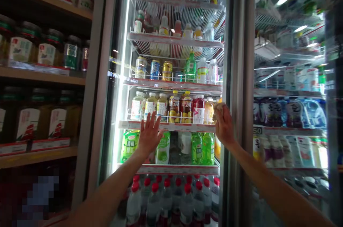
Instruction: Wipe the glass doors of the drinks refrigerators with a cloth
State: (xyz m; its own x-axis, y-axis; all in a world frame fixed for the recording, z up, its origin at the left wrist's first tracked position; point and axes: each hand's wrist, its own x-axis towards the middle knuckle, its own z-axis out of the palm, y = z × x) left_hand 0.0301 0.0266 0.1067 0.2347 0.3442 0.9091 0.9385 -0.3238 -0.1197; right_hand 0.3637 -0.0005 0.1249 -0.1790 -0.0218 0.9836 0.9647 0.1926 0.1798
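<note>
A glass door of a drinks fridge stands before me, with lit shelves behind it. My left hand is open, fingers spread, in front of the glass at the height of the lower shelves; whether the palm touches the pane I cannot tell. Near the right edge of the same door, my right hand is closed on a crumpled, light-coloured cloth. Behind the hands show tea bottles and green drink bottles.
A metal door frame runs upright beside my right hand, and another fridge section lies beyond it. On the left, wooden shelves carry jars. Red-capped bottles fill the fridge's bottom.
</note>
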